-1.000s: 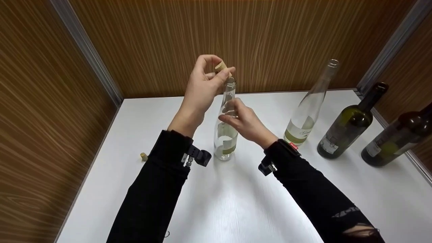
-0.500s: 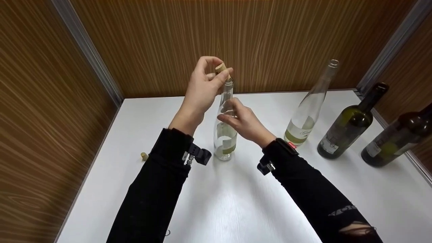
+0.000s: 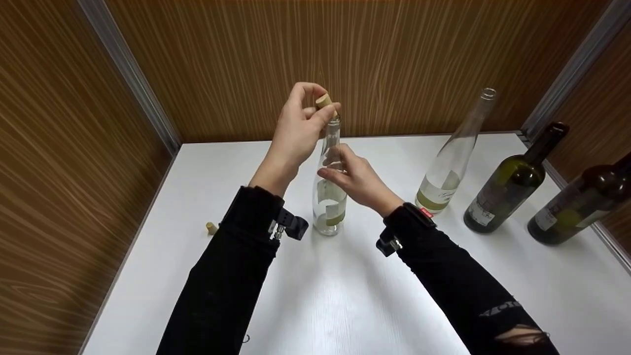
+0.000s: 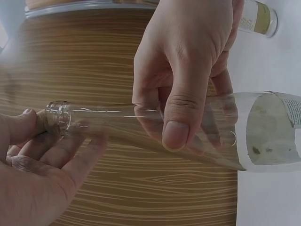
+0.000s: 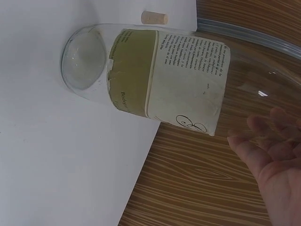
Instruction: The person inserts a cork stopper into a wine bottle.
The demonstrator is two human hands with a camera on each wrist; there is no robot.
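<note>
Clear glass bottle (image 3: 329, 197) stands upright on the white tabletop (image 3: 345, 296), roughly centre, base flat on the surface. Left hand (image 3: 298, 130) is raised at the bottle mouth, fingers pinched round a cork (image 3: 325, 102) that sits at the top of the neck; the left wrist view shows the fingertips closed on the rim (image 4: 59, 118), though how deep the cork sits cannot be told. Right hand (image 3: 357, 180) wraps the bottle at the shoulder just above the label, thumb (image 4: 181, 113) in front, fingers curled behind the glass. Label is pale with an olive band, partly torn (image 5: 164, 75). Surroundings: a second clear bottle (image 3: 451, 162), uncorked, stands to the right, well apart from the held one; beyond it a dark green bottle (image 3: 510, 190) and a dark brown bottle (image 3: 579, 207) near the right edge. A loose cork (image 3: 211, 228) lies on the tabletop to the left, near the left sleeve (image 3: 231, 276). Wood-grain panels (image 3: 345, 59) enclose the tabletop on three sides. Nothing stands between the hands and the held bottle.
</note>
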